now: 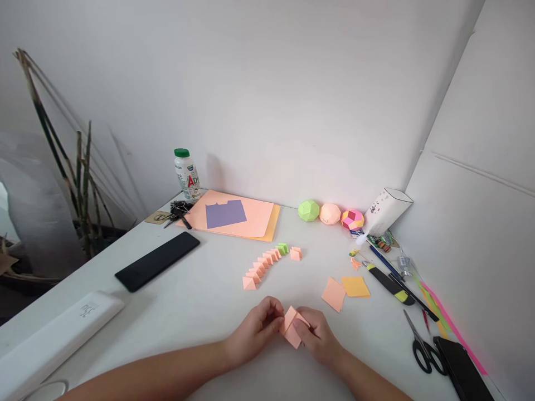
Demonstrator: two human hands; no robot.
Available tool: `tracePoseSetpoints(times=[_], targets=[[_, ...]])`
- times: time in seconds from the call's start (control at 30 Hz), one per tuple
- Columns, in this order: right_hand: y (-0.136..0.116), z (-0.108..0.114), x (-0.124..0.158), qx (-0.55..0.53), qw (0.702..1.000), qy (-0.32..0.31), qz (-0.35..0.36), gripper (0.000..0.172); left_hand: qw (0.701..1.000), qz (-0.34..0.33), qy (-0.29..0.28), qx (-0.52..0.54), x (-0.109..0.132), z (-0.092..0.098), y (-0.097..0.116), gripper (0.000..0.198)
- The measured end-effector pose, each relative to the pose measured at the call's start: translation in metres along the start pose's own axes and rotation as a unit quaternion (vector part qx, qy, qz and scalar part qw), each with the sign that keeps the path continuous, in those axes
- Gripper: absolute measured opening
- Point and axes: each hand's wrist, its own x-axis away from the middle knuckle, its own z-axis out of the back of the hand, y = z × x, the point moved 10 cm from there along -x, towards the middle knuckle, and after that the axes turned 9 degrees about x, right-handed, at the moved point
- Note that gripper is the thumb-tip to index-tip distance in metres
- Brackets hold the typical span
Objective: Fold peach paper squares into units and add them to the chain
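A peach paper square (291, 327) with folds in it is held between both hands near the front of the table. My left hand (254, 331) pinches its left corner between thumb and fingers. My right hand (321, 334) grips the right side, its thumb pressed flat on the paper. Beyond the hands, a curved row of small folded peach paper pieces (259, 266) leads to light green ones (282, 248). One more folded peach piece (296, 254) sits just right of that row. Flat peach squares (333, 294) and yellow-orange squares (355, 287) lie right of the hands.
Scissors (425, 348), a utility knife (390, 284) and a black case (463, 367) line the right side. Paper balls (330, 214) stand by the wall near a white paper tube (387, 211). Larger paper sheets (259, 214), a bottle (186, 175), a black phone (157, 262) and a white bar (62, 340) occupy the left.
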Motion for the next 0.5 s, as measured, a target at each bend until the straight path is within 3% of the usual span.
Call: tracePoseSetpoints(times=[0.13,0.37,0.5], targets=[[-0.004,-0.001,0.000,-0.008,1.000,-0.010,0.015,0.031,0.999,-0.004,-0.023,-0.023,0.000,-0.004,0.002,0.017],[-0.005,-0.006,0.000,-0.006,1.000,-0.018,0.014,0.037,0.994,-0.032,-0.063,-0.082,0.002,-0.013,0.011,0.022],[-0.003,0.000,-0.001,0.011,1.000,0.005,0.013,0.044,0.994,-0.021,-0.039,-0.099,0.001,-0.008,0.007,0.025]])
